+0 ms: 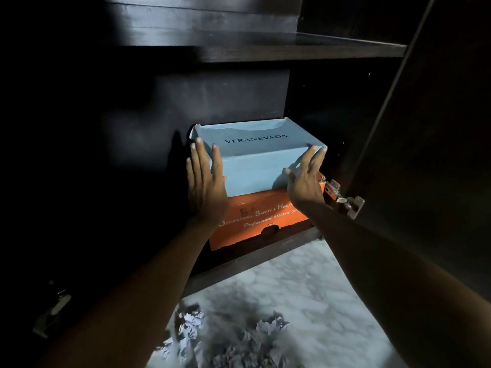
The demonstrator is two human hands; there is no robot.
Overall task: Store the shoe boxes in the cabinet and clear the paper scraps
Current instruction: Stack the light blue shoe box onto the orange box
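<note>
A light blue shoe box (pixel 255 158) printed VERANEVADA sits on top of an orange safety-shoe box (pixel 255 221) on the bottom shelf of a dark cabinet (pixel 305 53). My left hand (pixel 206 181) lies flat with straight fingers against the blue box's left side. My right hand (pixel 305 179) presses its straight fingers against the front right corner of the same box. Several crumpled paper scraps (pixel 271 325) lie on the marble floor in front of the cabinet.
The cabinet door (pixel 438 128) stands open at the right, its metal hinge (pixel 342 199) close beside my right wrist. A shelf board spans the cabinet above the boxes. Another hinge (pixel 53 314) shows dimly at lower left. The marble floor (pixel 305 288) lies below.
</note>
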